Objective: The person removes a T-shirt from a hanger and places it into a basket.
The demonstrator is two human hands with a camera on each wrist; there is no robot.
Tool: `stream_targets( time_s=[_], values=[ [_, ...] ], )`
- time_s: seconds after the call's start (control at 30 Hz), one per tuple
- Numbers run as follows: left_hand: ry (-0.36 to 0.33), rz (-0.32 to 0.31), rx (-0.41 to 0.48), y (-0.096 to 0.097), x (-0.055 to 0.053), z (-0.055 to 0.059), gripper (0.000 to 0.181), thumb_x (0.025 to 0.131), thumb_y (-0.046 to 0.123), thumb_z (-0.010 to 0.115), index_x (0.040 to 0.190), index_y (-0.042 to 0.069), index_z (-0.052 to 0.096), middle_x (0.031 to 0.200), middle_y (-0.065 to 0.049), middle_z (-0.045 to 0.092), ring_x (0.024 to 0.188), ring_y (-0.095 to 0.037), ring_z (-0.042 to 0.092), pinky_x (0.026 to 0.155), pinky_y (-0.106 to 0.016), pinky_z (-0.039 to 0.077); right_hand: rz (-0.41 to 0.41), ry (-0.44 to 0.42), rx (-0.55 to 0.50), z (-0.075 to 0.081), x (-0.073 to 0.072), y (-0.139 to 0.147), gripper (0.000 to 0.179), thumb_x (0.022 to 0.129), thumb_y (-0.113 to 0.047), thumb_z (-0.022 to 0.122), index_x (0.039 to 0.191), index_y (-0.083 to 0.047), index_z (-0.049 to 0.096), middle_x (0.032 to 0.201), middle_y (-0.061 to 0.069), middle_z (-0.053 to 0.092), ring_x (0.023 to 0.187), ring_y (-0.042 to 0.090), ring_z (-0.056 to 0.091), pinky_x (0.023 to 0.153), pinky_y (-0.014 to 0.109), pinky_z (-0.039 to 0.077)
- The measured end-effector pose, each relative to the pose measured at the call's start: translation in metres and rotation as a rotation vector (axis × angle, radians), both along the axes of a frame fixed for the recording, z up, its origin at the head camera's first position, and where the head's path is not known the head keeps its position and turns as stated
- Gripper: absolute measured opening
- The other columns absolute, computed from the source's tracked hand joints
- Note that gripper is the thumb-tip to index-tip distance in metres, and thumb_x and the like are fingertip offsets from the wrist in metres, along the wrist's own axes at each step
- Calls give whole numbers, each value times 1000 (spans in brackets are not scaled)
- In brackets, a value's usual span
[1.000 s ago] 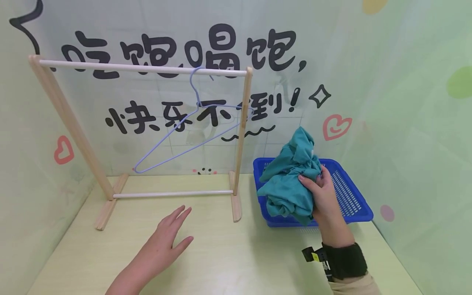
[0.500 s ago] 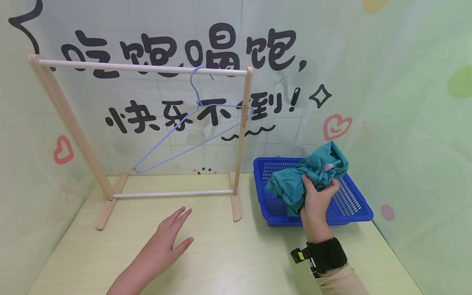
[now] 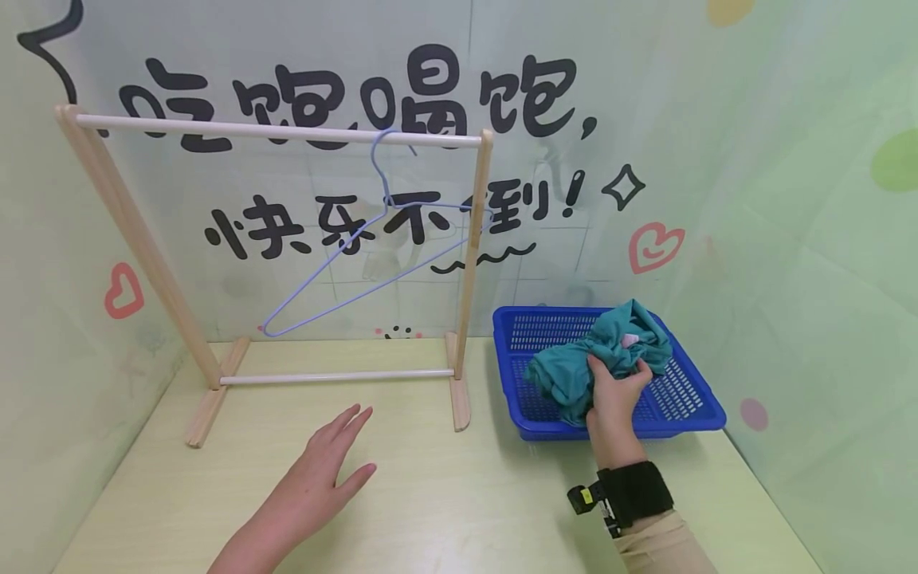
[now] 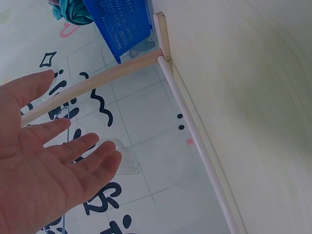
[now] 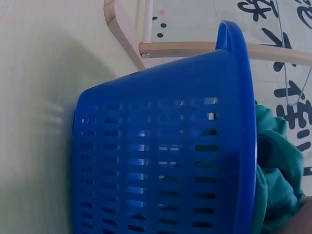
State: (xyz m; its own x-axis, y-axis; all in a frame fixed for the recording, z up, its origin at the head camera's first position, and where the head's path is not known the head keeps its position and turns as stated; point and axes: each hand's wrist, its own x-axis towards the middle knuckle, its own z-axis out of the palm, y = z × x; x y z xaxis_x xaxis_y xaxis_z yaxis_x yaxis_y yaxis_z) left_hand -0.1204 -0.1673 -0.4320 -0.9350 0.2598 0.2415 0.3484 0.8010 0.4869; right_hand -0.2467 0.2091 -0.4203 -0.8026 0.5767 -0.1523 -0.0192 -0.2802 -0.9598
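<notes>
A crumpled teal cloth (image 3: 570, 372) with a small pale pink patch lies bunched inside the blue plastic basket (image 3: 519, 414). My right hand (image 3: 615, 402) reaches over the basket's near rim and holds the cloth, thumb on top; some of its fingers are hidden. In the right wrist view the slotted basket wall (image 5: 161, 146) blocks most of the cloth, which shows at the right edge. My left hand (image 3: 315, 474) hovers over the table with fingers extended and nothing in it. From the left wrist, its palm (image 4: 44, 170) and loosely spread fingers are seen.
A wooden rack (image 3: 469, 279) with a white top rail (image 3: 280, 131) stands at the back left. From that rail hangs a blue hanger (image 3: 323, 267). The pale table (image 3: 430, 494) meets printed wall sheets behind and at both sides.
My right hand has turned and lowered the teal cloth from above the basket down into it, the cloth's top shifting right. The left hand has stayed nearly still.
</notes>
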Motion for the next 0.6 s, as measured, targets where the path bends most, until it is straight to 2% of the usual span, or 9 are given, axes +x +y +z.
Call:
stream_targets(
  time_s=[0.13, 0.27, 0.43, 0.6],
  values=[
    [-3, 0, -3, 0, 0, 0, 67, 88, 26, 67, 146, 15, 35, 150, -11, 35, 133, -38, 37, 100, -56, 40, 12, -58, -18, -6, -1, 4, 76, 89, -8, 62, 143, -18, 9, 153, 10, 12, 138, 23, 23, 115, 36, 25],
    [-9, -2, -3, 0, 1, 0, 67, 88, 26, 67, 146, 14, 35, 150, -12, 35, 133, -38, 38, 100, -56, 40, 21, -57, -33, -8, -1, 6, 66, 89, -2, 57, 137, -18, 15, 147, 10, 20, 129, 24, 30, 109, 36, 29],
    [-16, 1, -3, 0, 1, 1, 67, 89, 27, 67, 146, 15, 35, 150, -11, 35, 133, -37, 37, 100, -56, 40, 50, -43, -3, -4, 0, 7, 59, 89, -6, 54, 135, -19, 20, 142, 4, 22, 121, 20, 32, 107, 39, 30],
    [-17, 0, -9, 0, 1, 1, 67, 89, 28, 66, 147, 15, 35, 151, -10, 34, 133, -37, 37, 100, -56, 40, 60, -39, 21, 4, 5, 6, 56, 90, -5, 52, 136, -18, 22, 144, 4, 24, 119, 19, 35, 106, 40, 32]
  ],
)
